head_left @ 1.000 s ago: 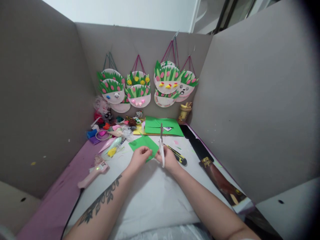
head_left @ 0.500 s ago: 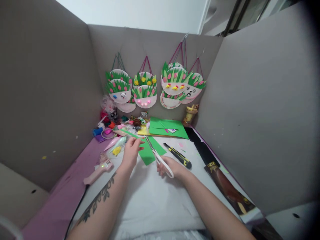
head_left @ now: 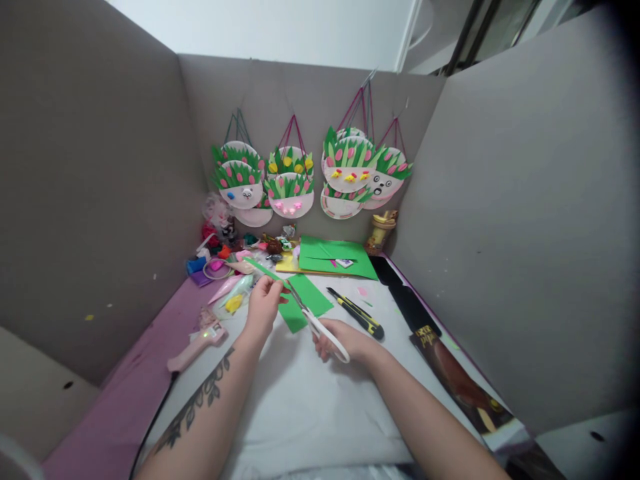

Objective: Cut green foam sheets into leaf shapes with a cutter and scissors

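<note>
My left hand point(head_left: 265, 302) pinches a narrow green paper strip point(head_left: 261, 267), whose far end points up and to the left. White-handled scissors point(head_left: 320, 330) are in my right hand point(head_left: 336, 339), with the fingers through the handles. The blades reach toward my left fingertips, close to the near end of the strip; whether they touch the paper I cannot tell. Beneath the blades, a larger piece of green paper point(head_left: 313, 298) lies on the white table cover. To the right of it rests a black and yellow utility knife point(head_left: 356, 313).
Green sheets point(head_left: 340, 257) are stacked at the back. Craft bits and bags point(head_left: 240, 283) crowd the left, near a pink glue gun point(head_left: 197, 348) with a cord. Decorated paper-plate baskets point(head_left: 290, 200) hang on the grey back panel. A brown package point(head_left: 457, 380) lies at right.
The scissor blades have shifted slightly left and down, nearer my left fingertips, and look more closed. My left hand keeps its pinch on the strip.
</note>
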A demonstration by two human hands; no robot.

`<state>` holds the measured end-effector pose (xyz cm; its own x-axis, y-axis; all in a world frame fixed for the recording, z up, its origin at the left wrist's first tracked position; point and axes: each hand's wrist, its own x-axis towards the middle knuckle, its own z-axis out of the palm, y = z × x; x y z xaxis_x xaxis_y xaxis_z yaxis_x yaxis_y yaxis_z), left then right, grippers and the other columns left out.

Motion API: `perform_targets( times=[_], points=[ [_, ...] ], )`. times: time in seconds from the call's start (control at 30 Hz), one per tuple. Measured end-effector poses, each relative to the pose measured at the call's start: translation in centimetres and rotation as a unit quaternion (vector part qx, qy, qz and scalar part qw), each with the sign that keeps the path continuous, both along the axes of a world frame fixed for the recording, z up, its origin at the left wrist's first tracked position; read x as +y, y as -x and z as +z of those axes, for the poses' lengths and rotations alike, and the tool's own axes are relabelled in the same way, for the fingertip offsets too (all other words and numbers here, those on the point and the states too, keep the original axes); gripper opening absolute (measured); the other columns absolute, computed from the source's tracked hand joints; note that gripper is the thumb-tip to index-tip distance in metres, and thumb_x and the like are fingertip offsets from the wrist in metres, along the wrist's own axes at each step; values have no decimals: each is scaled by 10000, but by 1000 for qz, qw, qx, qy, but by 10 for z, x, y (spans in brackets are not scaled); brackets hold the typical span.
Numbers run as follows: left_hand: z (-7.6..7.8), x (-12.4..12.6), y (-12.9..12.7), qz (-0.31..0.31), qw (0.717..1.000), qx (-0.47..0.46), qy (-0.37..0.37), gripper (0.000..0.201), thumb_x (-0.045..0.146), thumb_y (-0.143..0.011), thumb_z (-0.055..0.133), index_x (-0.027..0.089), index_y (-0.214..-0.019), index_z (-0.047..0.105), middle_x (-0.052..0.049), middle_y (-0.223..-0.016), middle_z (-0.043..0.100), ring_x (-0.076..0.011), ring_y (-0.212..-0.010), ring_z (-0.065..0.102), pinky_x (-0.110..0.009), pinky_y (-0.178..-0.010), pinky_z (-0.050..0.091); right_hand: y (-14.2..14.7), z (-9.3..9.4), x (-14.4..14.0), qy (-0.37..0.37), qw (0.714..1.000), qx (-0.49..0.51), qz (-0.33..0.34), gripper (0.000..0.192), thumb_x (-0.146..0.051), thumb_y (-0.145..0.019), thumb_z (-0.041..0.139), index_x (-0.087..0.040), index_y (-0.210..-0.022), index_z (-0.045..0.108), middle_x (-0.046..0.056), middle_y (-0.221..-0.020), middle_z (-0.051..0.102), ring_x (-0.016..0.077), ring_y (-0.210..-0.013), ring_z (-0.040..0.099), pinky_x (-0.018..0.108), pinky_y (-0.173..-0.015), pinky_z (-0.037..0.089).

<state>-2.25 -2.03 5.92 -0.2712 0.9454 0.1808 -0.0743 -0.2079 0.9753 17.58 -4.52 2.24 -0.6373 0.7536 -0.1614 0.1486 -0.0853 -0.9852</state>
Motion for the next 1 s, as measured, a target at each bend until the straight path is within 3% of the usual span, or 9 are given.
perform_targets(
  times=[0.57, 1.0],
  points=[
    [-2, 1, -1, -1, 1000, 13, -12, 192, 338, -688, 586, 186, -660, 473, 48, -604, 502, -144, -646, 606, -224, -519, 477, 4, 5, -3, 9, 1000, 4, -23, 218, -263, -629, 694, -167, -746, 537, -21, -634, 569, 96, -486, 540, 227, -490, 468],
    [-4, 3, 0, -13, 1000, 21, -15, 210, 353, -708, 588, 176, -653, 491, 30, -620, 521, -150, -678, 603, -217, -526, 466, -1, -18, 9, -7, 1000, -19, -21, 163, -205, -653, 602, -174, -793, 522, -32, -660, 523, 84, -511, 523, 199, -474, 463]
  ],
)
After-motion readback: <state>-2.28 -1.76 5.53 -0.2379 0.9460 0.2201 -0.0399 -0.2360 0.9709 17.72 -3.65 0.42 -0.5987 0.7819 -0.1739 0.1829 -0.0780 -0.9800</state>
